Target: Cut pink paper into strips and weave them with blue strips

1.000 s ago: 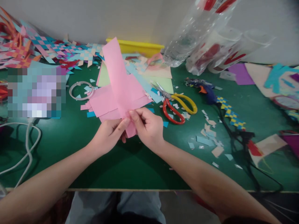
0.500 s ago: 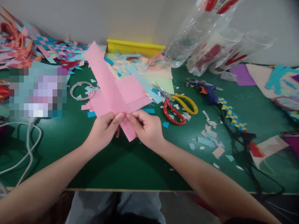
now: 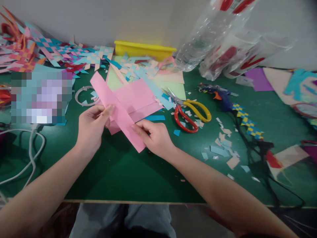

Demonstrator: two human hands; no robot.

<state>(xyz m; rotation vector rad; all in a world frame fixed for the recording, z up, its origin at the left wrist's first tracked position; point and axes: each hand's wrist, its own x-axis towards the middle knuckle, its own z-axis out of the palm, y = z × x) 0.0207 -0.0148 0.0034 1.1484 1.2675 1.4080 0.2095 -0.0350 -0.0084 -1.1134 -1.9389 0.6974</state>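
Pink paper strip (image 3: 121, 115) is slanting between the two hands, partly overlapping the pink sheets (image 3: 138, 94); whether it is touching them is not showing clearly. Left hand (image 3: 92, 127) is pinching the strip's left edge, its thumb pressing on the upper face and its fingertips mostly disappearing behind the paper. Right hand (image 3: 157, 137) is gripping the right edge near the lower end, thumb lying on top, other fingertips hiding beneath. Pixelation is masking an object (image 3: 41, 97) at left; a white cable (image 3: 32, 145) is emerging below it. Upper border is cutting off a clear plastic sleeve (image 3: 200, 36).
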